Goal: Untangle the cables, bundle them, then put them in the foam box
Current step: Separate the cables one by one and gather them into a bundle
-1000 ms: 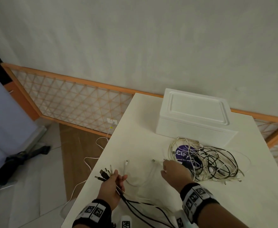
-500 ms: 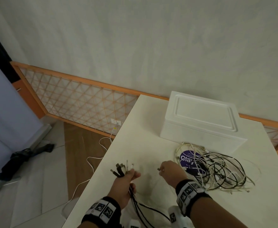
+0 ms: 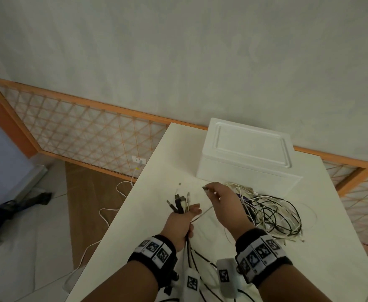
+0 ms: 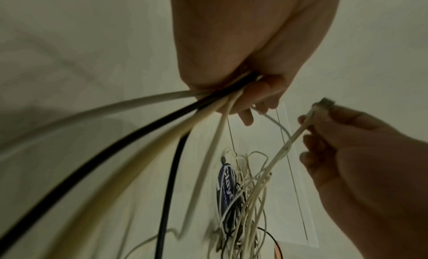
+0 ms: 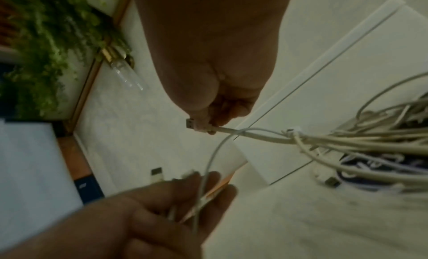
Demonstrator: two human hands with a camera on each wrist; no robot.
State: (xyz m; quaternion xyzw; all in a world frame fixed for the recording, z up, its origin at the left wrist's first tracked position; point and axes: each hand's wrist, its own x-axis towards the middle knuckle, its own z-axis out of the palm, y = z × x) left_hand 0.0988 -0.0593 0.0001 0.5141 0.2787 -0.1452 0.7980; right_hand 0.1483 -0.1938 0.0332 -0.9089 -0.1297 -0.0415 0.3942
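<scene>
**Cable end lifted from tangle; box lid not yet off**

I note the left hand [image 3: 179, 223] clenched around a bunch of cables [image 3: 179, 203], black and white, plugs fanned out toward 12 o'clock and the tails trailing back toward 6 o'clock over the near edge of the surface [image 3: 157, 171]. The long axis of the bunch runs roughly 6 to 12, tilted slightly toward 11.

The right hand [image 3: 224, 203] pinches a white USB plug [image 5: 193, 124] between thumb and fingertips. The plug points toward 10 o'clock in the head view, and its cable [image 3: 200, 215] sags toward the left hand. In the right wrist view the same cable runs back into the tangled pile [image 3: 272, 214], which lies on the surface at 3 o'clock from the hands, just in front of the foam box [image 3: 248, 153]. The box sits at 1 o'clock with its lid on.

Risks, in my judgement:
- The white cable looks caught among other strands near the pile. Pulling hard could tighten a knot or drag the whole pile.
- The pile lies partly over a dark blue labelled item [image 4: 228, 186], which could be dragged along.
- The left-hand bunch is thick, so adding another end could let one slip out.
</scene>
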